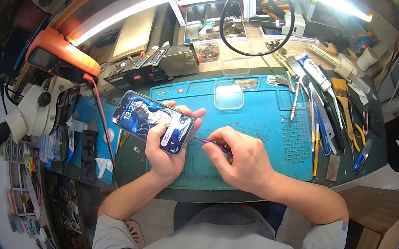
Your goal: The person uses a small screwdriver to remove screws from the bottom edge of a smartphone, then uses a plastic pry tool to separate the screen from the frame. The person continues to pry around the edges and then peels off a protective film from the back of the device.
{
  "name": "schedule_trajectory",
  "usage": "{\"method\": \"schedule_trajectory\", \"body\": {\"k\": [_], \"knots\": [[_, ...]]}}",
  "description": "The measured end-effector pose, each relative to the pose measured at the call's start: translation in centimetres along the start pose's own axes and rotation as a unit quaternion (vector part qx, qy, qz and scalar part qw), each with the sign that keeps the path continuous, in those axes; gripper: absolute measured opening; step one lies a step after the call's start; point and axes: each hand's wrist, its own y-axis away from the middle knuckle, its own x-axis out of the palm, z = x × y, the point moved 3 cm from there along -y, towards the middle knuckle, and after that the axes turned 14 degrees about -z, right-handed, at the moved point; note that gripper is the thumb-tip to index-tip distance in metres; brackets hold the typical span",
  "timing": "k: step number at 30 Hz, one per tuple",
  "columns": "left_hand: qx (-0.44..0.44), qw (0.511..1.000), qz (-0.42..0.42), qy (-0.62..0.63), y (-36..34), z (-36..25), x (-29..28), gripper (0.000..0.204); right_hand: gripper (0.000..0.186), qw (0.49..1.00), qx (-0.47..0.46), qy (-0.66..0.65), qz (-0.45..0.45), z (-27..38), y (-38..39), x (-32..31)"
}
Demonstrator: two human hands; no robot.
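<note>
My left hand [168, 159] is wrapped round a smartphone [143, 115], its thumb lying over the lit screen. The phone is tilted, with its screen facing up and a lock-screen picture on it. Close to its lower right end, my right hand [246, 162] pinches a slim screwdriver-like tool [222, 148] with a purple handle. The thin tip points at the phone's bottom edge; whether it touches cannot be made out. Both hands are above a blue work mat [249, 123]. A small clear tray [229, 96] lies on the mat beyond them.
On the right lie knives, brushes, tweezers and a white glue tube [314, 72]. An orange multimeter [66, 53] with a red lead stands at left, above a white microscope-like arm [37, 109]. A black cable loop [224, 28] hangs at the back. A wooden cabinet [380, 211] stands right.
</note>
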Motion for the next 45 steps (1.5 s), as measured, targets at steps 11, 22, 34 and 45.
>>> {"method": "schedule_trajectory", "body": {"k": [11,22,34,45], "knots": [[0.001,1.000,0.002,-0.009,0.0,0.1,-0.1,0.045,0.012,0.999,-0.032,-0.021,-0.019,-0.3,-0.1,0.0],[-0.001,1.000,0.003,0.015,0.1,0.0,0.1,0.044,0.016,0.998,0.050,-0.045,0.002,-0.1,-0.4,-0.2],[0.009,1.000,0.001,-0.005,0.0,0.2,-0.1,0.042,0.015,0.999,0.004,-0.052,-0.011,-0.4,-0.2,-0.1],[0.020,1.000,0.006,-0.015,0.0,0.2,-0.1,0.044,0.019,0.997,0.043,-0.065,-0.001,-0.6,-0.2,0.0]]}}
